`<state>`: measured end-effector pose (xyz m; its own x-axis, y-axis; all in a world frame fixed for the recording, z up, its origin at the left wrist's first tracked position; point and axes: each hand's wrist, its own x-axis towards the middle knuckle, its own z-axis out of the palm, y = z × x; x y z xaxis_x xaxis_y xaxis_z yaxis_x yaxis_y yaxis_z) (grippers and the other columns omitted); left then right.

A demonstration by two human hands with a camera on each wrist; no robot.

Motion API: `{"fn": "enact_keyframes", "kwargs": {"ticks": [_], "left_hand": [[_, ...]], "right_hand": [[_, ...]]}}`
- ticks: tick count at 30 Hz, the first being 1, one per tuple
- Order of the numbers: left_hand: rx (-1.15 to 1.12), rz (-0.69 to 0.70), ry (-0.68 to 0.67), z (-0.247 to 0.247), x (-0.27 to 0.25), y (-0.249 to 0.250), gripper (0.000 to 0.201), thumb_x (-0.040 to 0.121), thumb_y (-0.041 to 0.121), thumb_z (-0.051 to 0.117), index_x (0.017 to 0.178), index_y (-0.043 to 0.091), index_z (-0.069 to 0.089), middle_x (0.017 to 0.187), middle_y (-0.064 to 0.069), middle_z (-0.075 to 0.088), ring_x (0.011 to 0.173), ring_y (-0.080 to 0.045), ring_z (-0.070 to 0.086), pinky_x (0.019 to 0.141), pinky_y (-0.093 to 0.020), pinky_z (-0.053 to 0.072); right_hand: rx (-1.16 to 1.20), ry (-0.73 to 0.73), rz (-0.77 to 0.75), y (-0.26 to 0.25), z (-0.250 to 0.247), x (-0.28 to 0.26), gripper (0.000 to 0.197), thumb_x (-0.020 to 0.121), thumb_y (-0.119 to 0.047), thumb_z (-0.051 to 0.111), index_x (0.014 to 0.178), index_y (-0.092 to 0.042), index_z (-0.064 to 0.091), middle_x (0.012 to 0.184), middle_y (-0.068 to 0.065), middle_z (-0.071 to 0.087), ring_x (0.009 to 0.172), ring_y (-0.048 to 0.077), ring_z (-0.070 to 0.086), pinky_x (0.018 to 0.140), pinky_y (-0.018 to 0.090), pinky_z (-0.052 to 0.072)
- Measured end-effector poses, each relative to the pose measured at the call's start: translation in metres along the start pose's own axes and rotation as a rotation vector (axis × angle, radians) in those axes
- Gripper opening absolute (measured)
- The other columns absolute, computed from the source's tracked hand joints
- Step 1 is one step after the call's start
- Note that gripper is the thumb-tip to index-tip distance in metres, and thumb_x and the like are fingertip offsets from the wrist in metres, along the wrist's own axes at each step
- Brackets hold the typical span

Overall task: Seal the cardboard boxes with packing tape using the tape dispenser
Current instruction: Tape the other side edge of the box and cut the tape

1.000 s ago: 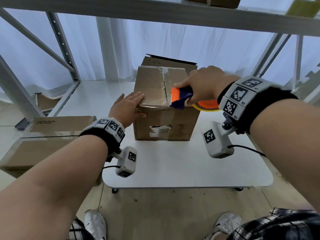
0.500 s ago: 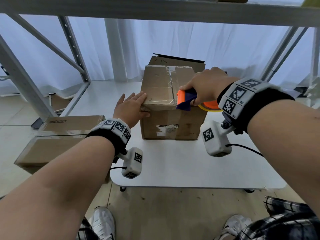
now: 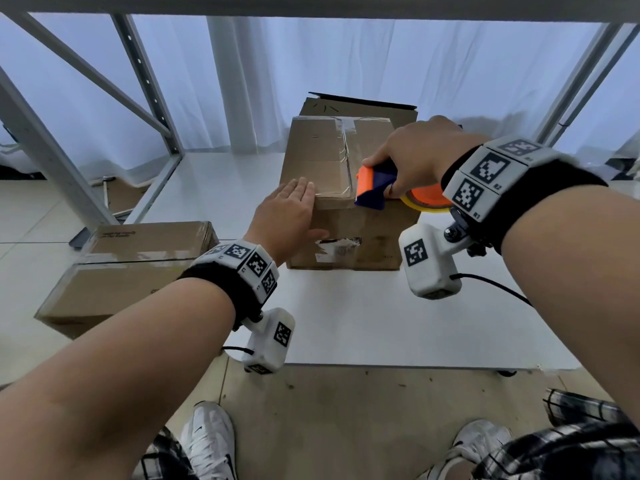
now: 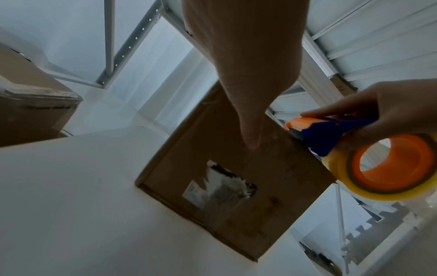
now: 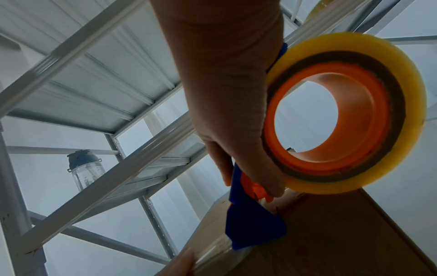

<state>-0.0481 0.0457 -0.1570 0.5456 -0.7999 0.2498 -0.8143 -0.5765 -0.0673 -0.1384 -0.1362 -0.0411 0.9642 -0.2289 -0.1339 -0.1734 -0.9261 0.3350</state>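
A brown cardboard box (image 3: 322, 157) stands on the white table (image 3: 363, 327), clear tape running along its top seam. My left hand (image 3: 289, 216) lies flat and open on the box's near left top edge, thumb down the front face (image 4: 250, 138). My right hand (image 3: 419, 154) grips the orange and blue tape dispenser (image 3: 372, 187) at the near top edge of the box, its yellowish tape roll (image 3: 427, 202) hanging over the right side. In the right wrist view the dispenser's blue blade end (image 5: 253, 224) touches the box (image 5: 331, 233) by the tape roll (image 5: 343, 115).
A second taped cardboard box (image 3: 138, 268) sits low at the left, off the table. Another open box (image 3: 360, 107) stands behind the first. Grey metal shelf posts (image 3: 149, 84) frame the table. A water bottle (image 5: 86, 171) stands on a shelf.
The dispenser has come toward me along the box's top seam to its near edge. My left hand stayed flat on the box's left corner.
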Motion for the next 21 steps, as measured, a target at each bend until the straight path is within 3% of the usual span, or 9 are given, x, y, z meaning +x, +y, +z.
{"fn": "enact_keyframes", "kwargs": {"ticks": [7, 11, 14, 21], "left_hand": [[-0.093, 0.079, -0.021, 0.005, 0.025, 0.03, 0.086, 0.087, 0.055, 0.055, 0.151, 0.009, 0.02, 0.157, -0.008, 0.02, 0.145, -0.017, 0.018, 0.118, -0.029, 0.006], [-0.096, 0.088, 0.036, 0.009, 0.026, 0.021, 0.061, 0.098, 0.037, 0.046, 0.15, 0.015, 0.022, 0.157, -0.003, 0.023, 0.144, -0.015, 0.021, 0.117, -0.027, 0.011], [-0.089, 0.066, 0.052, 0.008, 0.023, 0.003, 0.055, 0.1, 0.034, 0.041, 0.15, 0.02, 0.025, 0.156, 0.002, 0.026, 0.144, -0.014, 0.022, 0.115, -0.026, 0.013], [-0.055, 0.024, 0.027, 0.0, 0.021, -0.028, 0.054, 0.099, 0.033, 0.045, 0.149, 0.02, 0.029, 0.155, 0.003, 0.029, 0.143, -0.015, 0.026, 0.115, -0.026, 0.015]], "right_hand": [[0.021, -0.023, 0.007, 0.001, -0.001, 0.001, 0.062, 0.077, -0.046, 0.07, 0.134, -0.048, 0.046, 0.125, -0.017, 0.057, 0.112, 0.018, 0.054, 0.075, 0.032, 0.039], [-0.01, -0.005, -0.003, -0.003, -0.001, -0.002, 0.058, 0.079, -0.043, 0.067, 0.134, -0.048, 0.047, 0.123, -0.012, 0.059, 0.111, 0.021, 0.055, 0.08, 0.034, 0.037], [-0.049, 0.007, -0.007, -0.008, -0.004, -0.005, 0.047, 0.081, -0.043, 0.063, 0.127, -0.046, 0.053, 0.117, -0.006, 0.061, 0.107, 0.024, 0.056, 0.084, 0.038, 0.038], [-0.07, 0.043, 0.048, -0.041, -0.007, 0.016, 0.022, 0.081, -0.034, 0.061, 0.103, -0.031, 0.062, 0.099, -0.002, 0.062, 0.096, 0.025, 0.057, 0.076, 0.039, 0.033]]}}
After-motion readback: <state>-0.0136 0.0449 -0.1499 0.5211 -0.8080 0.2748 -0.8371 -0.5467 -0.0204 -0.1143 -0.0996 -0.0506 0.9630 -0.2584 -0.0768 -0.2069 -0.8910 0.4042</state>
